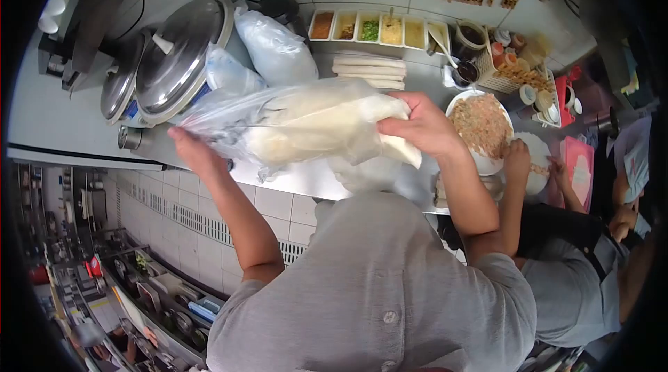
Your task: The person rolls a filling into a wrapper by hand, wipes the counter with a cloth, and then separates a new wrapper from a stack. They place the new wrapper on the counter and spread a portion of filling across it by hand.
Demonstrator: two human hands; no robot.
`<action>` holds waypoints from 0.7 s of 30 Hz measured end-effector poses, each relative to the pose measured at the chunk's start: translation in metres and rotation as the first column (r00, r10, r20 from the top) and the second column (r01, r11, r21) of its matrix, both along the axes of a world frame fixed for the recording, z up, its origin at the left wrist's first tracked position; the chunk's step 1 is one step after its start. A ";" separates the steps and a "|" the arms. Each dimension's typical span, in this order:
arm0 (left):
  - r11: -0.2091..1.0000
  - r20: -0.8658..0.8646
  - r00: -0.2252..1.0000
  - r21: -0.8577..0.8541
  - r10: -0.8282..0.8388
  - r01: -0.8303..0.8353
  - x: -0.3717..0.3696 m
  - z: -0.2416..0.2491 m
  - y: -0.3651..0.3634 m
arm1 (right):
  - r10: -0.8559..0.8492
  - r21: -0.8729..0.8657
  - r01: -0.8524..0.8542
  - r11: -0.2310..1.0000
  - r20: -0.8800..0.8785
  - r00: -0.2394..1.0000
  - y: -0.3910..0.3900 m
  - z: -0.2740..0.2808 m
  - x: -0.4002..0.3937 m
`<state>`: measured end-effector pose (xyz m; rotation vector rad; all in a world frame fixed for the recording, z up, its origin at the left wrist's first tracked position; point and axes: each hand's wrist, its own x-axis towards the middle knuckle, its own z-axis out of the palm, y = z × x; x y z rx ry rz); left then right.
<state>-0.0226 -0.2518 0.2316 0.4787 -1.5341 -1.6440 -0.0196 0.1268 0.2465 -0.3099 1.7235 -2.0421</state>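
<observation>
Both hands closed, one at each end of a clear plastic bag (226, 121) held up in front of the torso, above the front part of the desk (289, 183). By the left hand (193, 152), the gathered film of the bag's far left end is pinched between thumb and fingers. By the right hand (419, 121), the white end of a pale bundle (306, 128) is gripped, thumb on the near face; whether film lies beneath the thumb cannot be told.

Reason for the hold (judged): the film is drawn out taut by the left hand, while the weight is probably borne on the right, where the bundle is thickest. With bare film at one end and solid matter at the other, bag and bundle can be controlled separately.

Orientation: long axis of the bag set left to right, roughly along the desk's front edge. The bundle is tilted slightly, its right end higher in the view; a white flap is hung down past the right fingers. Gathered end pointed left, toward the lidded pots (182, 59); white end pointed right, toward the bowl of minced filling (480, 121).
</observation>
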 end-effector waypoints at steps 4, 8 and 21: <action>0.958 0.028 0.986 0.230 0.166 -0.168 0.034 -0.011 -0.078 | 0.079 0.220 -0.066 0.973 -0.051 0.996 0.001 -0.014 -0.012; 0.964 0.101 0.960 0.024 0.261 -0.264 0.101 -0.027 -0.110 | 0.148 0.408 -0.116 0.906 -0.049 0.988 -0.008 -0.049 -0.013; 0.288 0.617 0.565 -0.495 -0.548 0.820 0.062 -0.013 0.092 | 0.281 0.592 -0.038 0.805 -0.324 0.903 -0.048 0.012 0.002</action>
